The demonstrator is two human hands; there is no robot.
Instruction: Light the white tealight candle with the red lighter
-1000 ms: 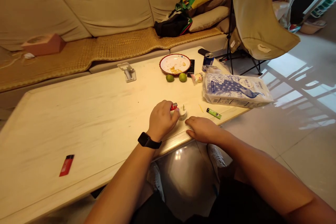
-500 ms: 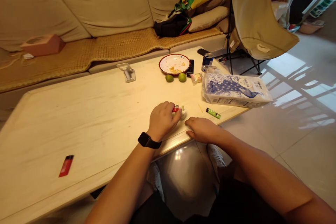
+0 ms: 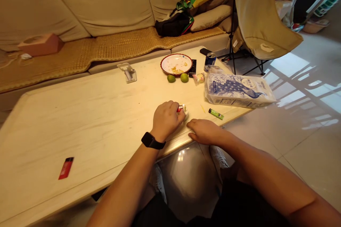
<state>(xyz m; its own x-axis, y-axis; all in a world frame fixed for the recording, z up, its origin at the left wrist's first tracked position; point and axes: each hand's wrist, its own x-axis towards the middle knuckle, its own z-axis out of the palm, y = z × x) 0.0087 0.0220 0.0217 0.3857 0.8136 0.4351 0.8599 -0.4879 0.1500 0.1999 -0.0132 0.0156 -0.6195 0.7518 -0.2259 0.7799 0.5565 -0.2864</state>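
One closed left hand (image 3: 166, 121) pinches a red plastic lighter (image 3: 180, 108), its tip at a small white candle (image 3: 185, 111); one spread right hand (image 3: 204, 131) lies flat on the cream wooden desk (image 3: 80, 120) near its edge.

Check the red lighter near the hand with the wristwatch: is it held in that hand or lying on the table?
Held: the red lighter sticks out from the curled fingers of the left hand, its body gripped inside them.

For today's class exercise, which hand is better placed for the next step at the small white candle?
Probably the left hand: it holds a red lighter right beside the small white candle. The right hand lies empty on the tabletop, a little apart from the candle.
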